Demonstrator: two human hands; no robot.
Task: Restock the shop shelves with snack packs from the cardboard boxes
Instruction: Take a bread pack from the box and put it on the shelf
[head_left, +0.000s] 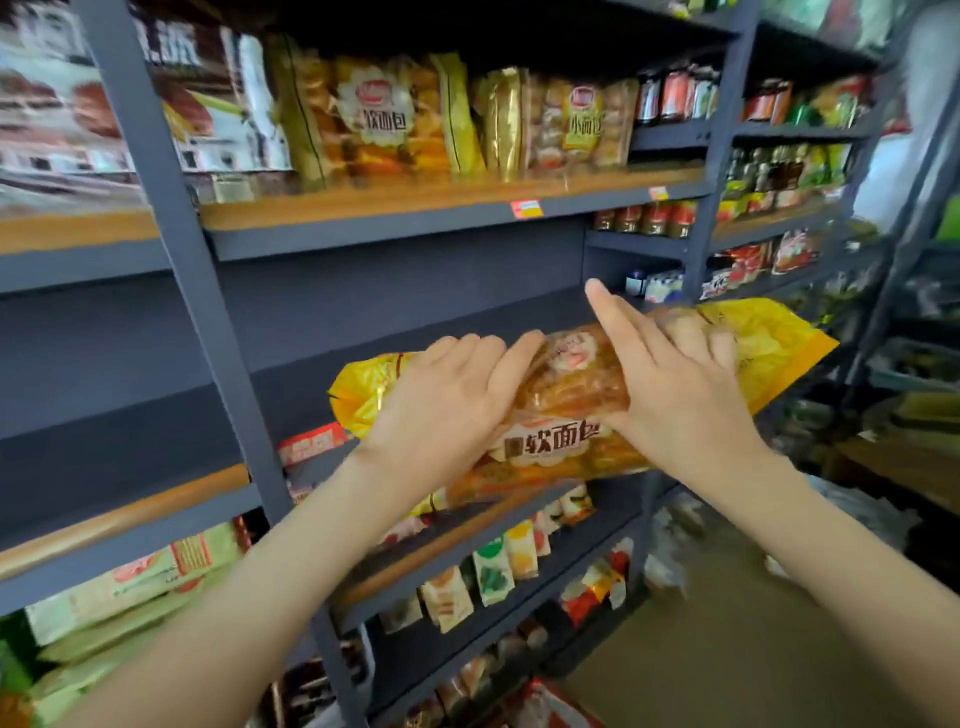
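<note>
Bread pack (571, 395), a long yellow-and-orange bag of soft rolls, is held lengthwise in the air in front of the bare middle shelf (363, 332), tilted with its right end higher. The left hand (441, 400) lies over the bag's left half with fingers curled onto its top, and the right hand (670, 379) holds the right half, its forefinger sticking straight up while the other fingers fold over the wrapper; so each grip is closed on the pack.

By its look the bag should be light and puffy, with soft bread inside that dents under a hard squeeze and a glossy film that may slide under the palms. Broad, gentle holds near both ends, away from the crimped seams, seem the safest way to carry it flat onto the board.

Above the middle shelf, the upper shelf (441, 200) carries matching bread bags (384, 114) standing upright beside a smaller gold pack (576, 124). Below the middle shelf, a lower shelf (457, 545) holds rows of small snack packets (493, 571). No cardboard box shows clearly in this view.
</note>
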